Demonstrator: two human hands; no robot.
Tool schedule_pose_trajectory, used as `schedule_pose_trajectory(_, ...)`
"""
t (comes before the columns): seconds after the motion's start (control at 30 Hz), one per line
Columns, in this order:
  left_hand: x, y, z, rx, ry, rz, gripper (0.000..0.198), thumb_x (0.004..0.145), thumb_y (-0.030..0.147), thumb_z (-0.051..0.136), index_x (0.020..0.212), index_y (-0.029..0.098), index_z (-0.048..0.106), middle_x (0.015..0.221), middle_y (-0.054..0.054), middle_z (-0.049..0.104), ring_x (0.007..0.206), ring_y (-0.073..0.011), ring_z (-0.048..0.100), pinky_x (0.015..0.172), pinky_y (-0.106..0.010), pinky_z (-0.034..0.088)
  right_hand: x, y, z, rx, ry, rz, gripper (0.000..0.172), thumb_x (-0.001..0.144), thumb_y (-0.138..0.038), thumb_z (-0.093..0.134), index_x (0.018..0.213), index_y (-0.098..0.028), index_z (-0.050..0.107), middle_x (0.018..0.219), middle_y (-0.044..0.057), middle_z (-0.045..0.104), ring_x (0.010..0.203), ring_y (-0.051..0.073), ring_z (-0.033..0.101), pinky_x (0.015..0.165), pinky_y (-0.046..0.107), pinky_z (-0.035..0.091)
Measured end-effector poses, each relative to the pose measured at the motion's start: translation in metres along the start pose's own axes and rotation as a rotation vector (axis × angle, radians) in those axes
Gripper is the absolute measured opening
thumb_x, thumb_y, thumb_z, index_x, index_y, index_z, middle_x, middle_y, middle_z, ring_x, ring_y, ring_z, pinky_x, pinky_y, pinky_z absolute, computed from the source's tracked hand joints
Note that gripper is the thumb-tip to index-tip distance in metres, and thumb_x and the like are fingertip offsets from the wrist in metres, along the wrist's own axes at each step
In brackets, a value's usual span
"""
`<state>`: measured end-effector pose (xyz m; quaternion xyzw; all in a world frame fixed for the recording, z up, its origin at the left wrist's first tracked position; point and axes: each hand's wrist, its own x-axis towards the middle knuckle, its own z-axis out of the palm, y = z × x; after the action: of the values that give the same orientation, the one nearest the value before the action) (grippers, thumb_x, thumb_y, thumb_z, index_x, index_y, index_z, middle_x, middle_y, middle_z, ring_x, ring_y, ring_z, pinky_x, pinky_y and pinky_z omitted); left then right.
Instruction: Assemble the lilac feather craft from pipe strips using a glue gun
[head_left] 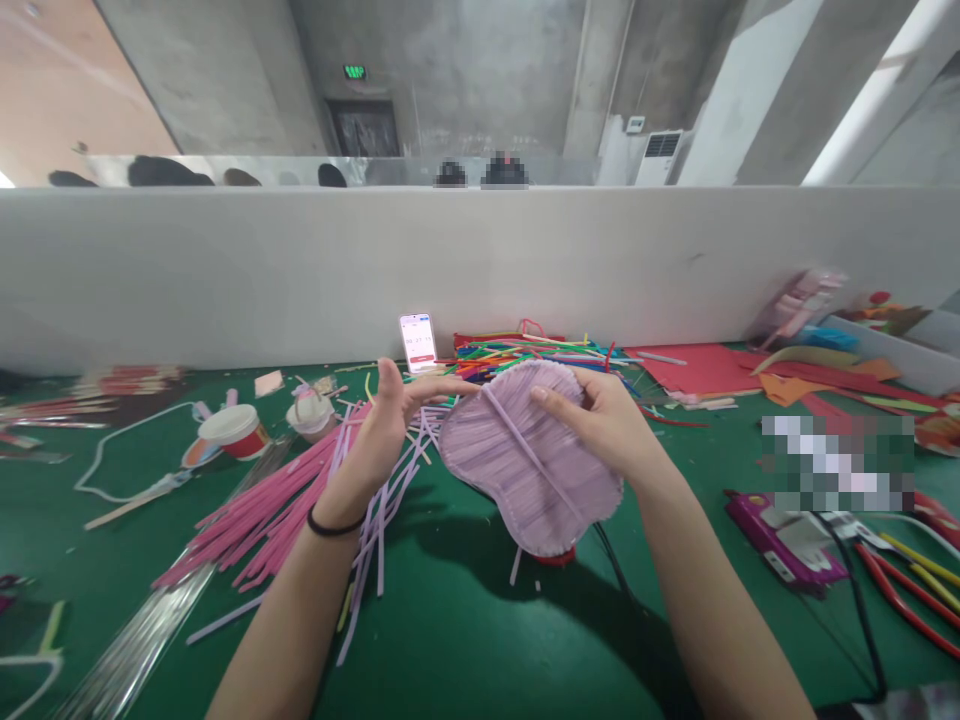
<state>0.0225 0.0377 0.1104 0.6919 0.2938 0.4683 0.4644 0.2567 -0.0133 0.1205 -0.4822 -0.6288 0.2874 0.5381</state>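
My right hand point(600, 410) grips a lilac heart-shaped piece point(517, 470) by its upper right edge, thumb on the near face. Its surface looks like rows of lilac fuzzy stems, with one raised strip point(529, 445) running slantwise across it. Close to the heart's upper left edge is my left hand point(397, 410), its fingers stretched out flat and its thumb raised. Whether those fingertips touch the edge I cannot tell. Under and beside my left forearm lie bunches of pink stems point(262, 500) and lilac stems point(386, 520). A red object point(555, 558) is partly hidden below the heart.
A lit phone point(418, 343) leans against the white partition point(330, 270). Multicoloured stems point(525, 348) and red sheets point(690, 370) lie behind the heart. At left are a paper cup point(236, 430) and a glue stick bundle point(172, 610)-like clear heap; at right, a purple box point(784, 540) and pliers point(907, 590).
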Motion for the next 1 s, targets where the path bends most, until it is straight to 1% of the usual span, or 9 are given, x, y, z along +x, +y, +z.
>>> schedule_pose_trajectory(0.13,0.001,-0.001,0.0,0.029,-0.022,-0.013,0.093,0.094,0.071,0.003,0.1,0.022,0.081,0.12,-0.012,0.074,0.126,-0.0315,0.059,0.112,-0.05,0.037,0.001,0.0,0.0,-0.047,0.012,0.01,0.026,0.081,-0.043,0.072,0.091,-0.02,0.077,0.088,0.005,0.078,0.079,0.024,0.07,0.068,0.033,0.051)
schedule_pose_trajectory(0.27,0.002,-0.002,-0.001,0.081,-0.032,-0.029,0.088,0.096,0.07,0.006,0.104,0.022,0.079,0.122,-0.01,0.074,0.127,-0.0291,0.058,0.112,-0.048,0.038,0.002,0.0,0.0,-0.108,-0.012,0.015,0.03,0.083,-0.044,0.07,0.094,-0.017,0.075,0.093,0.006,0.078,0.084,0.024,0.071,0.07,0.031,0.052)
schedule_pose_trajectory(0.47,0.002,0.0,-0.002,0.13,-0.017,-0.051,0.089,0.095,0.072,0.006,0.104,0.022,0.079,0.126,-0.009,0.072,0.116,-0.0283,0.065,0.106,-0.048,0.044,0.004,0.008,0.004,-0.077,-0.056,-0.011,0.027,0.086,-0.042,0.067,0.093,-0.017,0.074,0.095,0.005,0.078,0.085,0.023,0.071,0.073,0.031,0.053)
schedule_pose_trajectory(0.53,0.002,0.001,-0.002,0.153,-0.008,-0.049,0.088,0.095,0.072,0.006,0.103,0.023,0.079,0.127,-0.008,0.072,0.116,-0.028,0.065,0.106,-0.047,0.045,0.005,0.01,0.005,-0.086,-0.056,-0.014,0.025,0.086,-0.041,0.067,0.093,-0.017,0.074,0.094,0.005,0.078,0.085,0.022,0.071,0.074,0.031,0.052)
schedule_pose_trajectory(0.73,0.003,0.0,-0.003,0.131,0.0,-0.035,0.089,0.095,0.072,0.007,0.1,0.021,0.08,0.12,-0.01,0.075,0.122,-0.0284,0.063,0.108,-0.046,0.044,0.007,0.013,0.007,-0.108,-0.064,-0.024,0.025,0.086,-0.04,0.067,0.093,-0.017,0.074,0.093,0.005,0.078,0.084,0.022,0.07,0.073,0.031,0.051)
schedule_pose_trajectory(0.8,0.004,-0.003,-0.004,0.105,-0.007,-0.026,0.087,0.095,0.073,0.009,0.104,0.021,0.078,0.124,-0.01,0.073,0.126,-0.0284,0.06,0.107,-0.045,0.045,0.007,0.014,0.007,-0.092,-0.064,-0.026,0.026,0.086,-0.04,0.067,0.093,-0.016,0.074,0.093,0.005,0.078,0.084,0.021,0.07,0.073,0.031,0.051)
schedule_pose_trajectory(0.9,0.006,-0.006,-0.009,0.081,0.01,-0.012,0.081,0.094,0.074,0.016,0.121,0.022,0.071,0.131,-0.011,0.069,0.129,-0.0278,0.057,0.104,-0.043,0.047,0.007,0.016,0.007,-0.038,-0.059,-0.006,0.026,0.084,-0.041,0.069,0.091,-0.017,0.074,0.092,0.005,0.077,0.082,0.021,0.069,0.072,0.031,0.052)
schedule_pose_trajectory(1.0,0.009,-0.007,-0.015,0.056,0.114,-0.017,0.074,0.094,0.074,0.028,0.13,0.02,0.065,0.13,-0.014,0.069,0.125,-0.0281,0.06,0.1,-0.042,0.049,0.008,0.019,0.009,0.12,0.007,0.051,0.029,0.08,-0.045,0.073,0.091,-0.018,0.074,0.091,0.005,0.077,0.081,0.021,0.07,0.072,0.031,0.053)
